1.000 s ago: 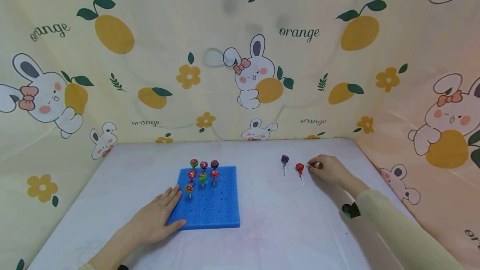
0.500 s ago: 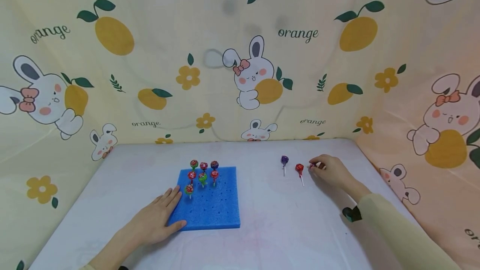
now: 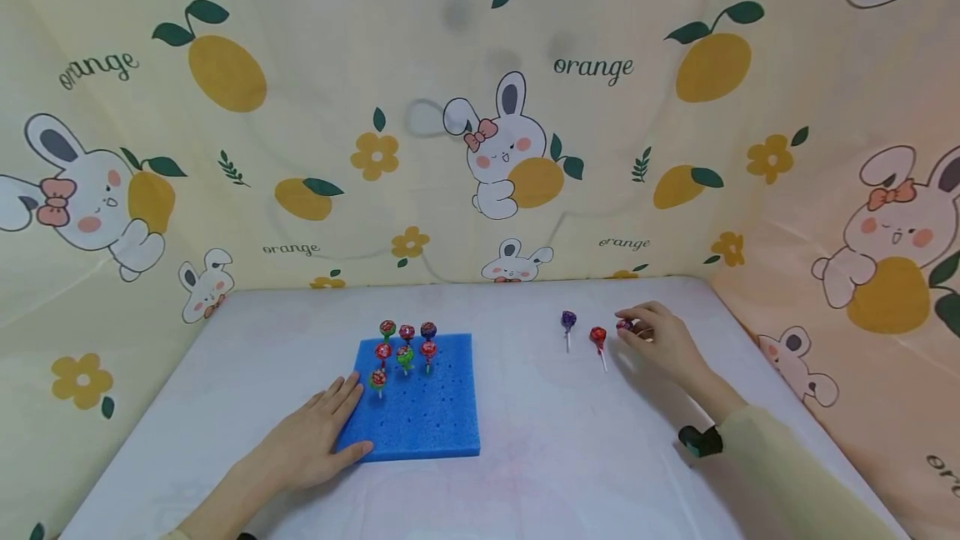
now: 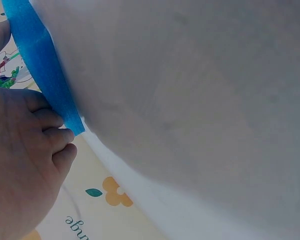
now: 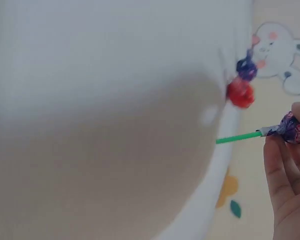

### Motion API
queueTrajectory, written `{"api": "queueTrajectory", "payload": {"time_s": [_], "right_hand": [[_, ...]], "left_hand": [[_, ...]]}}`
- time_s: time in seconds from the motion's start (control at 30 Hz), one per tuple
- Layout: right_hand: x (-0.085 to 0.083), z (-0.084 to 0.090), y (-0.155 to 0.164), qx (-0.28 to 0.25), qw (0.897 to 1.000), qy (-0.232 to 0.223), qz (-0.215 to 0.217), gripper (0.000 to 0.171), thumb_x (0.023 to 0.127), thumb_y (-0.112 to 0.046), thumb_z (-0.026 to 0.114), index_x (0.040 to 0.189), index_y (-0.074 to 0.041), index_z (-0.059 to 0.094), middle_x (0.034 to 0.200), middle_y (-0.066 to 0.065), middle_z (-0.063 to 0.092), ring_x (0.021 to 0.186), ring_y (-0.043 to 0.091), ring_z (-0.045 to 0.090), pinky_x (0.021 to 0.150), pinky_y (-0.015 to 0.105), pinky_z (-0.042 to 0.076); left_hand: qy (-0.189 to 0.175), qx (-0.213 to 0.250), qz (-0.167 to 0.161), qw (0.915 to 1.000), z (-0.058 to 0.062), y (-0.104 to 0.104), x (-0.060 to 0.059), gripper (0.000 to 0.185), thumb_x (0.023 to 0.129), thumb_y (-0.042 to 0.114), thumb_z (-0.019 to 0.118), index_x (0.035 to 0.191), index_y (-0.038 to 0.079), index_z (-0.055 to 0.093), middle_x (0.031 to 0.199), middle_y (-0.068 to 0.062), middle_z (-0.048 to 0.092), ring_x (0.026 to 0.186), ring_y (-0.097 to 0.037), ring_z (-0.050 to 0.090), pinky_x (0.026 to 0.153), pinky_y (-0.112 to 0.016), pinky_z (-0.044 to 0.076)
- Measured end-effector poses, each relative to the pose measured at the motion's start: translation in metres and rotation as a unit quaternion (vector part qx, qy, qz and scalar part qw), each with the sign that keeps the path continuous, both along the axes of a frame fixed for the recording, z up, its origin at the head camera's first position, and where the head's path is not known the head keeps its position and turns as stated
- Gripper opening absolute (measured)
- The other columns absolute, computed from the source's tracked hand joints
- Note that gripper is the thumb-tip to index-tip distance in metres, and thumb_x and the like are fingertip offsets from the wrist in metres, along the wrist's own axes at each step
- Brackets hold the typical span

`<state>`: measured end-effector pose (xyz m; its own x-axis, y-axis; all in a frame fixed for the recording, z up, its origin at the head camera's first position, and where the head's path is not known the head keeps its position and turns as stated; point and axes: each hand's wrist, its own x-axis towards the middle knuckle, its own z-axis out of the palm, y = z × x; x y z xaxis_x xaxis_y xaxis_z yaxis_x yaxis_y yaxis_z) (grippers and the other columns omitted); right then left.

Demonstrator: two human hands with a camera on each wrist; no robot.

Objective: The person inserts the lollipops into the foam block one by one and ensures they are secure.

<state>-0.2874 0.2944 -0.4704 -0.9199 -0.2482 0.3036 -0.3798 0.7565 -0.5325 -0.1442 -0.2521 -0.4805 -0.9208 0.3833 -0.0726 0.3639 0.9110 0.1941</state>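
Observation:
My right hand (image 3: 660,340) pinches a purple-wrapped lollipop (image 5: 292,129) by its head. The lollipop's green stick points away from the fingers in the right wrist view; in the head view the fingers mostly cover it. To its left on the table lie a red lollipop (image 3: 597,337) and a purple lollipop (image 3: 568,320), both with white sticks. My left hand (image 3: 307,440) rests along the left edge of a blue foam block (image 3: 442,415), fingers extended, thumb at its near corner. Several lollipops (image 3: 405,357) stand upright in the block's back and left parts.
A white-covered table (image 3: 540,457) carries everything. Rows of small holes dot the foam's front and right. A patterned curtain (image 3: 337,65) with rabbits and oranges closes off the back and both sides.
The right hand has lifted slightly with the lollipop, whose wrapped head now shows more between the fingers. The left hand and foam block stay in place.

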Motion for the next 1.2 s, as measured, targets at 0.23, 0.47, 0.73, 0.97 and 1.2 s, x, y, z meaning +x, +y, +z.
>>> {"api": "queueTrajectory", "payload": {"time_s": [0.23,0.47,0.73,0.97,1.2], "right_hand": [[0.010,0.004,-0.020,-0.049,0.997,0.054,0.038,0.027,0.091,0.003,0.076,0.118,-0.001,0.075,0.113,0.014,0.061,0.091,0.023,0.067,0.081,0.031,0.063],[0.016,0.010,-0.039,-0.094,0.990,0.087,0.065,0.026,0.088,0.006,0.079,0.113,0.000,0.076,0.112,0.012,0.061,0.087,0.015,0.068,0.078,0.013,0.057],[0.022,0.018,-0.063,-0.131,0.980,0.113,0.095,0.026,0.087,0.008,0.079,0.112,0.003,0.075,0.114,0.013,0.064,0.088,0.011,0.068,0.079,0.029,0.063],[0.028,0.023,-0.083,-0.148,0.975,0.119,0.115,0.027,0.087,0.008,0.079,0.112,0.001,0.075,0.114,0.011,0.065,0.087,0.015,0.070,0.078,0.018,0.060],[0.032,0.026,-0.104,-0.182,0.961,0.131,0.161,0.028,0.088,0.007,0.079,0.114,-0.003,0.075,0.112,0.009,0.067,0.086,0.020,0.070,0.076,0.018,0.059]], "left_hand": [[0.002,0.002,0.000,1.0000,0.001,0.001,0.001,0.094,0.100,0.067,0.052,0.158,-0.005,0.037,0.167,-0.024,0.028,0.153,-0.046,0.028,0.120,-0.063,0.032],[0.002,0.004,-0.002,1.0000,0.002,0.002,0.002,0.093,0.100,0.066,0.052,0.157,-0.006,0.038,0.167,-0.025,0.029,0.153,-0.047,0.028,0.120,-0.062,0.032],[-0.003,0.000,0.002,1.0000,0.002,0.001,0.001,0.095,0.100,0.068,0.051,0.158,-0.005,0.037,0.167,-0.024,0.028,0.154,-0.046,0.027,0.121,-0.063,0.031],[-0.006,-0.001,0.005,1.0000,0.003,0.002,0.001,0.094,0.099,0.067,0.053,0.158,-0.005,0.037,0.167,-0.024,0.028,0.154,-0.046,0.027,0.121,-0.062,0.031],[-0.008,-0.002,0.006,1.0000,0.003,0.002,0.001,0.095,0.099,0.068,0.052,0.158,-0.005,0.036,0.168,-0.024,0.027,0.154,-0.045,0.026,0.121,-0.062,0.030]]}}
